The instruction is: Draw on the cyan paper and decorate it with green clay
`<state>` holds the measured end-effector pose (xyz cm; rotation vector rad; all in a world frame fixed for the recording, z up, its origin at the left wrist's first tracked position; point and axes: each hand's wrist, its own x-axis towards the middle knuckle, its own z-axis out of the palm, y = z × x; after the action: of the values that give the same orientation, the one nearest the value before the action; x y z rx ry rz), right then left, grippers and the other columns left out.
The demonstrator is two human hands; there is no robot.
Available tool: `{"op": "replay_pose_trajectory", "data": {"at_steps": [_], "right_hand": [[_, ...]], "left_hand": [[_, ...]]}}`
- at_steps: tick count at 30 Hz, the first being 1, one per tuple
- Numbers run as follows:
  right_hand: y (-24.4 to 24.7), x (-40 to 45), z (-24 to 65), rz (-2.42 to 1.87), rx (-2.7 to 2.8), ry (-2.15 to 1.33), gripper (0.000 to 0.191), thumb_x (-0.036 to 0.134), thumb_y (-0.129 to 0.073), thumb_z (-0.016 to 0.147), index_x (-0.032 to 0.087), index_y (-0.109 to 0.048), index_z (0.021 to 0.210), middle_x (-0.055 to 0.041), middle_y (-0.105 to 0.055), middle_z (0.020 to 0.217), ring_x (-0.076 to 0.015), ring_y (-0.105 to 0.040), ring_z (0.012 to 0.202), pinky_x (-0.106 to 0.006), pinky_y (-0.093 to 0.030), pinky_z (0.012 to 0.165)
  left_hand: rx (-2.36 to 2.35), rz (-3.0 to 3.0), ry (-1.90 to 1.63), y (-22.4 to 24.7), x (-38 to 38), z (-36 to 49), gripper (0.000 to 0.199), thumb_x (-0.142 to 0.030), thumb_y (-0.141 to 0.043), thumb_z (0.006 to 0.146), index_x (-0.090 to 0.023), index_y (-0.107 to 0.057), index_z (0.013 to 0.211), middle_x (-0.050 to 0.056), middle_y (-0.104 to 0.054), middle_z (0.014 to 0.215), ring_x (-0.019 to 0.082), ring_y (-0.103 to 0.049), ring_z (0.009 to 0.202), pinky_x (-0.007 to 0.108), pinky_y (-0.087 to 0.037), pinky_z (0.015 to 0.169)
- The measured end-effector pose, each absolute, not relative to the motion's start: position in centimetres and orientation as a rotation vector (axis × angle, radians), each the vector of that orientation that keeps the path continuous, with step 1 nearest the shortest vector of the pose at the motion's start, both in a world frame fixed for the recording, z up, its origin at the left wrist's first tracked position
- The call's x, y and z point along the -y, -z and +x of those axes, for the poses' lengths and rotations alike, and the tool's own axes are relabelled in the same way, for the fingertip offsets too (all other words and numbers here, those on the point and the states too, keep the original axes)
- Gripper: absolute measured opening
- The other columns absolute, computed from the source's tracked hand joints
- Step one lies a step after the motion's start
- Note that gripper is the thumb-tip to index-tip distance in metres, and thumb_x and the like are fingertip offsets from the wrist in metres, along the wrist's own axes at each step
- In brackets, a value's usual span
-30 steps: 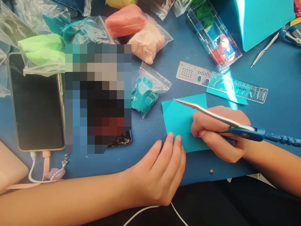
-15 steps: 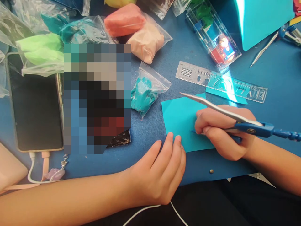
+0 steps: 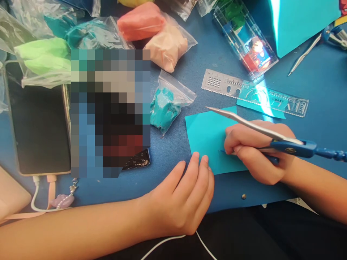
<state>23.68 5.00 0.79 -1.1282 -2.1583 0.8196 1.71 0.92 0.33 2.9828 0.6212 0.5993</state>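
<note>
A turquoise sheet of paper (image 3: 202,133) lies on the blue table. My left hand (image 3: 187,198) rests flat with its fingers stretched out, the fingertips on the paper's lower left edge. My right hand (image 3: 260,151) is closed round a drawing compass (image 3: 292,147) with silver legs and a blue hinge. One leg with a needle point sticks out to the upper left over the paper; the other runs under my fingers, and its blue tip meets the paper. Behind the paper lies a clear plastic ruler (image 3: 225,82), with another turquoise strip (image 3: 248,101) partly under it.
A small bag of teal clay (image 3: 165,108) lies left of the paper. More bagged clay, orange (image 3: 142,21) and green (image 3: 45,54), lies further back. A phone (image 3: 40,126) with cables is at left. A clear box (image 3: 245,43) and second compass (image 3: 305,56) are at back right.
Both hands, the compass and the paper look practically the same. The view has shifted very slightly, so the things at the left sit a little further left.
</note>
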Motion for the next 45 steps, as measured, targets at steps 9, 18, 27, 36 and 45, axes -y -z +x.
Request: {"op": "replay_pose_trajectory", "data": {"at_steps": [9,18,27,36,45], "right_hand": [[-2.2,-5.5,23.8,-1.179,2.284,-0.809,0.024,0.003,-0.04,0.079,0.023,-0.04,0.067,0.0032,-0.044,0.053,-0.0117,-0.04,0.048,-0.026,-0.037,0.05],[-1.3,-5.1,23.5,-1.18,2.201,-0.708,0.021,0.006,-0.04,0.078,0.023,-0.04,0.066,0.0038,-0.042,0.051,-0.0119,-0.037,0.045,-0.026,-0.036,0.047],[-2.3,-5.2,23.8,-1.25,2.262,-0.749,0.023,0.005,-0.042,0.08,0.023,-0.044,0.065,0.0027,-0.049,0.052,-0.0127,-0.046,0.047,-0.027,-0.041,0.048],[-2.2,-5.2,23.5,-1.3,2.15,-0.703,0.025,0.002,-0.04,0.078,0.023,-0.04,0.064,0.0039,-0.047,0.05,-0.0115,-0.045,0.043,-0.028,-0.039,0.045],[-2.3,-5.0,23.5,-1.318,2.161,-0.708,0.024,0.002,-0.04,0.078,0.023,-0.041,0.065,0.0038,-0.047,0.051,-0.0122,-0.045,0.045,-0.028,-0.038,0.046]], "left_hand": [[-0.648,2.968,-0.582,-0.3,-0.9,1.8,0.034,-0.016,-0.042,0.099,0.001,-0.065,0.116,0.018,-0.071,0.117,0.034,-0.068,0.11,0.038,-0.055,0.081],[-0.681,2.958,-0.546,-0.6,-0.6,1.8,0.033,-0.019,-0.045,0.099,-0.001,-0.066,0.117,0.018,-0.07,0.119,0.033,-0.066,0.113,0.038,-0.054,0.084],[-0.634,2.978,-0.592,-0.4,-0.9,1.8,0.033,-0.018,-0.044,0.099,0.001,-0.066,0.115,0.018,-0.071,0.116,0.034,-0.068,0.109,0.037,-0.055,0.08],[-0.665,2.971,-0.575,-0.5,-0.7,1.8,0.033,-0.02,-0.047,0.098,-0.001,-0.066,0.116,0.018,-0.07,0.118,0.033,-0.066,0.112,0.037,-0.054,0.082],[-0.684,2.956,-0.543,-0.6,-0.6,1.8,0.033,-0.021,-0.048,0.098,-0.001,-0.066,0.117,0.019,-0.069,0.12,0.033,-0.065,0.114,0.038,-0.054,0.085]]}}
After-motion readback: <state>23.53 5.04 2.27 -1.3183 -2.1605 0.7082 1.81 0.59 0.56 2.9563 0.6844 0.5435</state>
